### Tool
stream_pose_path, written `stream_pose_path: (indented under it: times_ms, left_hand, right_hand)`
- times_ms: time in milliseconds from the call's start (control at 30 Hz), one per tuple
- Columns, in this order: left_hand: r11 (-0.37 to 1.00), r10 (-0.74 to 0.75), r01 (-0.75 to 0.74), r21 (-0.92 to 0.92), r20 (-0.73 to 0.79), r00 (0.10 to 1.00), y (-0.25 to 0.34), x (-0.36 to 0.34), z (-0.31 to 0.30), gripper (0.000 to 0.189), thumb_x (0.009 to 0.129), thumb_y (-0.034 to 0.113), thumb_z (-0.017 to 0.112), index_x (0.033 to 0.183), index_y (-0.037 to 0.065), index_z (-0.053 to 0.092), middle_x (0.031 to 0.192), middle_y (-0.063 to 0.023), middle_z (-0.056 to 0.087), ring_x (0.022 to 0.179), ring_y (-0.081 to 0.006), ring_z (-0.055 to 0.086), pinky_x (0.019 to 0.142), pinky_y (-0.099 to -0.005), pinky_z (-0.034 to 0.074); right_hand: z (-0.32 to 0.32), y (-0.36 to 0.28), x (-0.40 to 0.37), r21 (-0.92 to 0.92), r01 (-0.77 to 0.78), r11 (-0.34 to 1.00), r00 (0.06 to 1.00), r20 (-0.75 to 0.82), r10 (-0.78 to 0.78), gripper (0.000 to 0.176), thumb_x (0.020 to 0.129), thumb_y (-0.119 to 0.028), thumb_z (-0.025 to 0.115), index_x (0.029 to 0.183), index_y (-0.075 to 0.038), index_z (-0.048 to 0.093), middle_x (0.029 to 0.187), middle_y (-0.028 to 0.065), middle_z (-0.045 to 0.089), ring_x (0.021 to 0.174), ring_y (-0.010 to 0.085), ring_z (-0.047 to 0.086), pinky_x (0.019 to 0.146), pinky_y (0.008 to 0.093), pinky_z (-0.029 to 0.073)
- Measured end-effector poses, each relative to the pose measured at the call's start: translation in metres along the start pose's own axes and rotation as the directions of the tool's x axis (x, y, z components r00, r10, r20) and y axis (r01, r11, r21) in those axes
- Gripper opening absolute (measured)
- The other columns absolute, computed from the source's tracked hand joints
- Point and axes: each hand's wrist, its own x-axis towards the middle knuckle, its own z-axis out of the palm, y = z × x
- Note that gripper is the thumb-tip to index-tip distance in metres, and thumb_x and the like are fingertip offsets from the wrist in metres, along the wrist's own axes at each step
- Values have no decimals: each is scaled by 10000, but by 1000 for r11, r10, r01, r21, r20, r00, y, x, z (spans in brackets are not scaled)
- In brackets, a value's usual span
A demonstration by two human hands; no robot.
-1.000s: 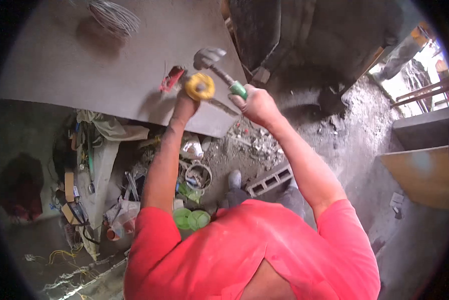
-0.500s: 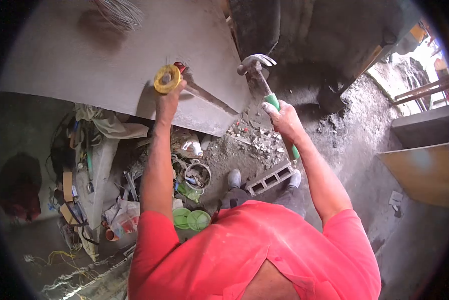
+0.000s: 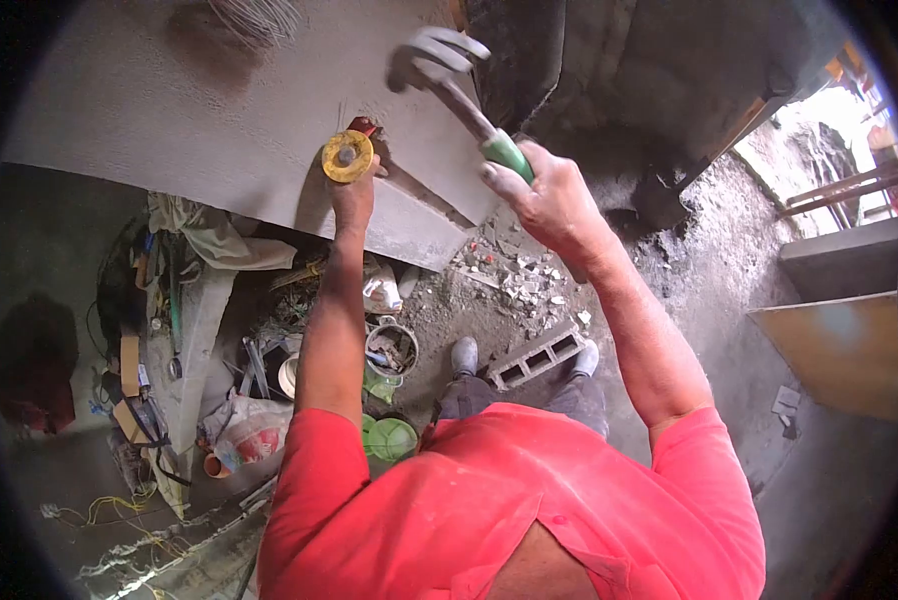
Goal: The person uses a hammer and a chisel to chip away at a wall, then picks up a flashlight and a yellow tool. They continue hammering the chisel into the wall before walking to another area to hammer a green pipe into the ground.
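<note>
My left hand (image 3: 353, 208) is closed around a chisel with a round yellow guard (image 3: 331, 148), its struck end facing me. The chisel points at the grey concrete surface (image 3: 219, 130), beside a long groove (image 3: 424, 192). A bit of red (image 3: 365, 125) shows just past the guard; I cannot make out what it is. My right hand (image 3: 557, 205) grips a claw hammer (image 3: 507, 155) by its green handle. The hammer's head is raised, right of and above the chisel, apart from it and slightly blurred.
Rubble (image 3: 519, 280) covers the floor below the groove. A hollow concrete block (image 3: 537, 358) lies between my feet. To the left are a bucket of debris (image 3: 393, 350), green lids (image 3: 392, 438) and bags (image 3: 254, 430). Wires (image 3: 254, 20) stick out at the top.
My right hand has moved up and left, bringing the hammer head closer to the chisel. My left hand and the chisel have shifted slightly to the right in view.
</note>
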Motion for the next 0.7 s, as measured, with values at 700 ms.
stream_pose_path:
  times_ms: [700]
  left_hand:
    - [871, 380, -467, 154, 391, 838, 40, -90, 17, 396, 759, 136, 784, 1112, 48, 627, 1097, -117, 647, 1060, -320, 611, 928, -408, 506]
  right_hand:
    - [7, -52, 20, 6, 261, 965, 962, -81, -260, 358, 876, -352, 705, 911, -6, 622, 723, 191, 638, 683, 337, 665, 630, 427, 513]
